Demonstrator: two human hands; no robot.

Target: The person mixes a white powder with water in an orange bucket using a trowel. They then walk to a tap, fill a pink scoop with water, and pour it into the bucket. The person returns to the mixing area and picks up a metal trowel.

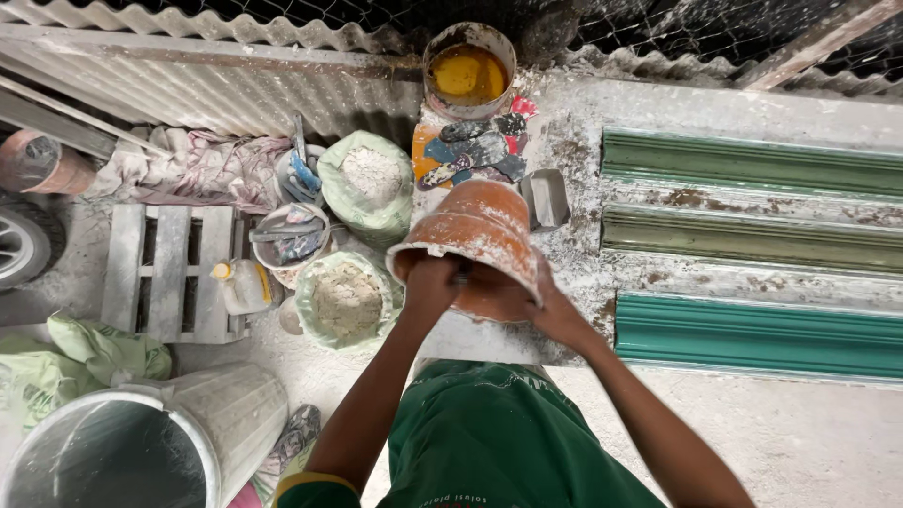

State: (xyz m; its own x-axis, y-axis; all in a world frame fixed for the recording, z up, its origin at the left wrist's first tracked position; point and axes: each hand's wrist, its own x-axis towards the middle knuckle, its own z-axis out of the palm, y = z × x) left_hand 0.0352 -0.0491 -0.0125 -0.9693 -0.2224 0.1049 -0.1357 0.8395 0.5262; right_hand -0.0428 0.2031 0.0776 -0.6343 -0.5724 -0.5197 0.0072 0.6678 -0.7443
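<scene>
At the near edge of the dusty workbench (583, 263), an orange bucket (475, 235) is gripped upside down and tilted, its rim clasped by the left hand (431, 282) and its far side by the right hand (555, 315). Just beyond the hands, a heap of scrapers (475, 150) and a small grey tray (546, 199) are seen, with a tub of yellow liquid (468, 73) behind them. To the left, two open sacks of powder (350, 296) are stood, while green moulding strips (752, 334) are laid to the right.
</scene>
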